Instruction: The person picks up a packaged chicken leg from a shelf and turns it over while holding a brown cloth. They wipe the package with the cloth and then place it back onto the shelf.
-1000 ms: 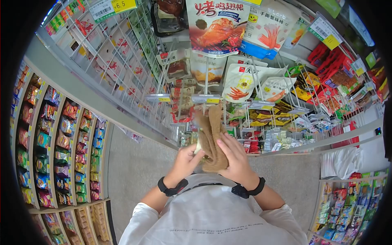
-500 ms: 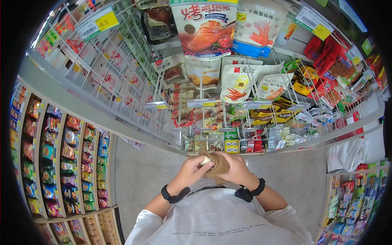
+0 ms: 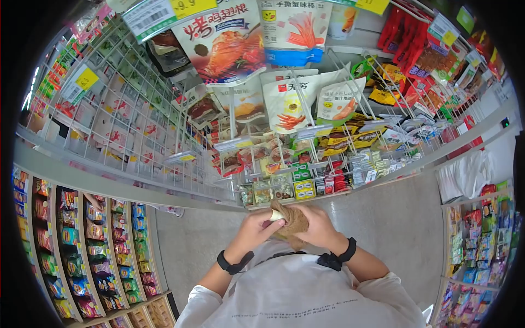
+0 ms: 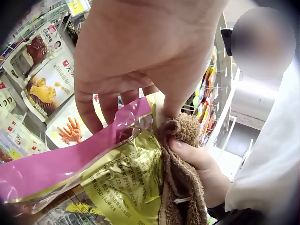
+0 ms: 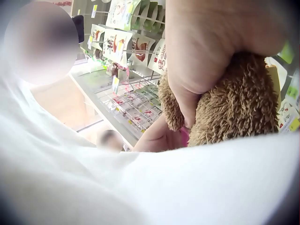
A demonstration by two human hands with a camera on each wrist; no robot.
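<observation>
In front of the white shirt, my left hand point(image 3: 251, 232) pinches the edge of a plastic food packet point(image 4: 126, 178), which has a pink band and gold printed panels. The fingers of that hand pass behind the pack in the left wrist view. A fluffy brown cloth point(image 3: 297, 221) is bunched in my right hand point(image 3: 318, 227), its thumb pressed into the folds. The cloth lies against the packet's edge, and the two hands are close together. From the right wrist, the shaggy pile of the cloth point(image 5: 239, 103) fills the palm, with most of the packet hidden.
A wire rack point(image 3: 131, 117) with hanging food pouches point(image 3: 287, 101) and price tags stands ahead, its lower rail point(image 3: 219, 202) just beyond the hands. Shelves of snack bags point(image 3: 71, 235) line the left. More packets point(image 3: 476, 246) and white plastic bags point(image 3: 465, 175) are on the right.
The cloth and packet, held up long before the rack at first, have come down close to the shirt, the cloth now bunched. The head view has turned, shifting the rack.
</observation>
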